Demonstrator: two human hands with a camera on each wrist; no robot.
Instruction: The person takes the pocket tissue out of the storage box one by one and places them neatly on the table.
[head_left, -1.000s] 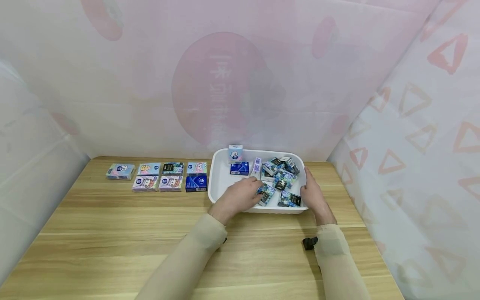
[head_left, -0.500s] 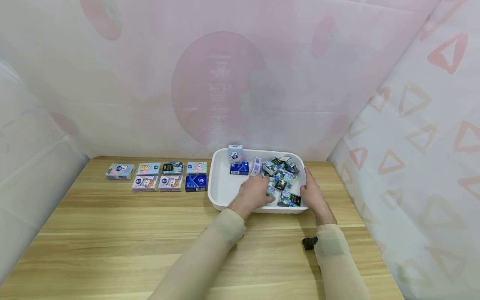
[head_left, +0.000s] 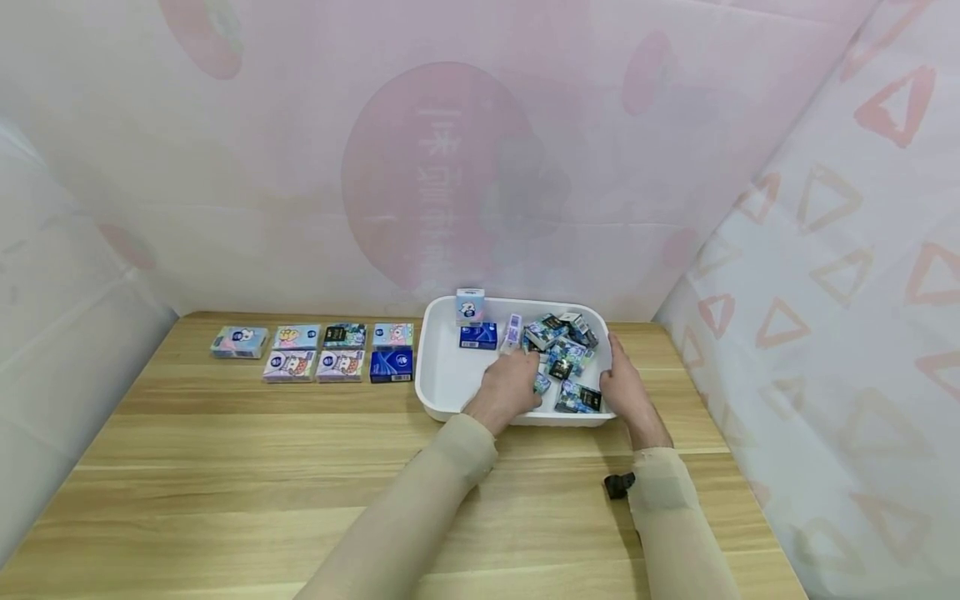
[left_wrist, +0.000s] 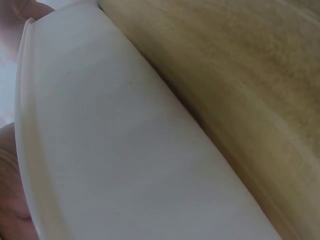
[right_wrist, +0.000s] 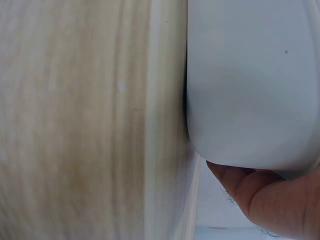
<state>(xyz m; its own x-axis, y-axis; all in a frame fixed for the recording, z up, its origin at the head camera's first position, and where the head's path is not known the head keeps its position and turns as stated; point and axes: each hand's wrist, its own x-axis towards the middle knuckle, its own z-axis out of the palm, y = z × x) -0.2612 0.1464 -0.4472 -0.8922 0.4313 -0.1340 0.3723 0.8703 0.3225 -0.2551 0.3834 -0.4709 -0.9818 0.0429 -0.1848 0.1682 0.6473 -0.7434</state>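
Observation:
A white plastic tub [head_left: 454, 367] holds several pocket tissue packs, most with a dark blue-green floral print. My left hand [head_left: 507, 387] reaches over its front rim, thumb and fingers around a floral tissue pack [head_left: 542, 383] that is mostly hidden beneath the hand. A purple-white pack [head_left: 513, 332] stands just beyond the fingertips. At the tub's right end my right hand [head_left: 626, 385] grips the rim and wall. The right wrist view shows the fingers [right_wrist: 240, 182] against the outside corner. Part of the left hand [left_wrist: 12, 195] appears past the rim in the left wrist view.
Left of the tub, tissue packs lie in two rows, among them a dark blue pack [head_left: 392, 365] and a separate light blue pack [head_left: 240, 342]. Inside the tub are a blue pack [head_left: 478, 335] and an upright light blue pack [head_left: 470, 307]. A patterned curtain hangs behind.
My left hand has moved right and over the floral pack, covering most of it; its thumb has since drawn in slightly. The right hand stays at the tub's end.

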